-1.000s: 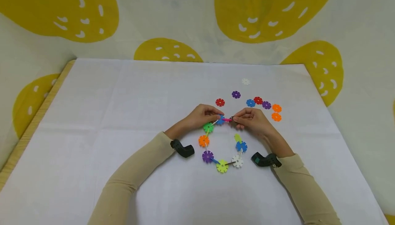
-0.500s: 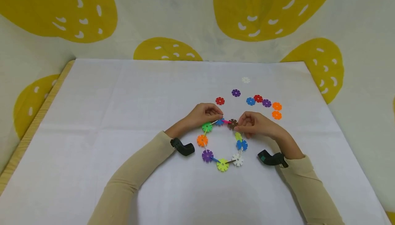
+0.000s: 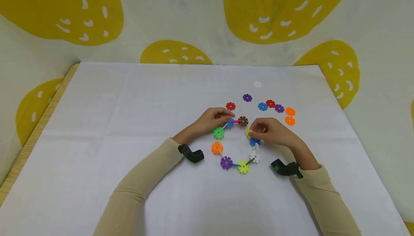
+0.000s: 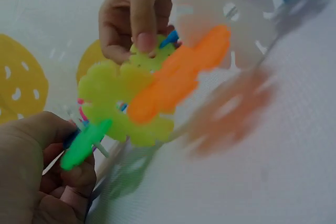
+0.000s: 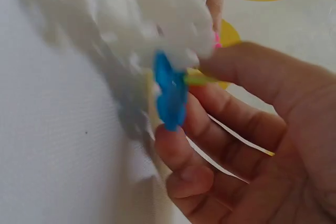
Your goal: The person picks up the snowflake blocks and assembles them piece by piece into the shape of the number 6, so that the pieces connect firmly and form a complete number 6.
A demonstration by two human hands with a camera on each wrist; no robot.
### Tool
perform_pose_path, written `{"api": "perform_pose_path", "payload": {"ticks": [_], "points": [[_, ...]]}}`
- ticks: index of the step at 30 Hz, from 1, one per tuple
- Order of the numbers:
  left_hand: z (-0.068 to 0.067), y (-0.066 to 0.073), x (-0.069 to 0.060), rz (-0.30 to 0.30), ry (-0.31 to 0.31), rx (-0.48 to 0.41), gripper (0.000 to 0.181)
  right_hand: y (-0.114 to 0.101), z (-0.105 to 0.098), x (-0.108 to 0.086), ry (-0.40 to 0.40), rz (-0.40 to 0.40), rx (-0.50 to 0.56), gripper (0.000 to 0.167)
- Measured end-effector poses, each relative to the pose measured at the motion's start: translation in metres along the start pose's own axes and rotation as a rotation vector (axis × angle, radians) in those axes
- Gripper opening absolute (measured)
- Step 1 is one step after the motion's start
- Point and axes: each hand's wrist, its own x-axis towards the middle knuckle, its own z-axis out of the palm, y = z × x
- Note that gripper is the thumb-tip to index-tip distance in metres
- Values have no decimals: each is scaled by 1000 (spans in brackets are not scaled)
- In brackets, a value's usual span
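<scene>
Nearest the person, the lime disc (image 3: 243,167) and purple disc (image 3: 226,162) make the close side of a slotted-disc chain (image 3: 217,148), which curves into a ring over the white cloth (image 3: 113,164) with 1 gap at its far right; shadows suggest part is raised. The likeliest trouble is a joint slipping apart, since shallow slots carry the weight and any tug passes along the line. Beyond, the right hand (image 3: 270,130) pinches the lime end disc (image 3: 248,133), partly screening it, and the left hand (image 3: 211,121) pinches a blue disc (image 3: 229,122) beside the brown end disc (image 3: 243,121), which no fingers steady, so it may swivel if pushed. Farther off lie 8 loose discs (image 3: 270,103); the red disc (image 3: 230,106), just past the left hand, could get knocked. The patterned backdrop (image 3: 275,9) stands well behind.
</scene>
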Motion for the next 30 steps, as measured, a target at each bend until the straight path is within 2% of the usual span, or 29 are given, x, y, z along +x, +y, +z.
{"api": "perform_pose_path", "payload": {"ticks": [3, 7, 14, 18, 23, 30], "points": [[0, 0, 0, -8, 9, -5, 23, 1, 1, 2, 86, 12, -11, 13], [1, 2, 0, -21, -12, 7, 24, 2, 4, 6, 140, 24, 0, 16], [2, 5, -1, -60, -37, 73, 24, 3, 12, 12, 144, -60, 31, 12], [3, 7, 0, -39, -68, 88, 26, 5, 15, 12, 134, -142, 52, 12], [3, 4, 0, -17, -71, 39, 27, 10, 17, 14, 154, -238, 78, 13], [-1, 4, -1, -86, 4, -82, 25, 14, 14, 14, 222, -295, 144, 15]]}}
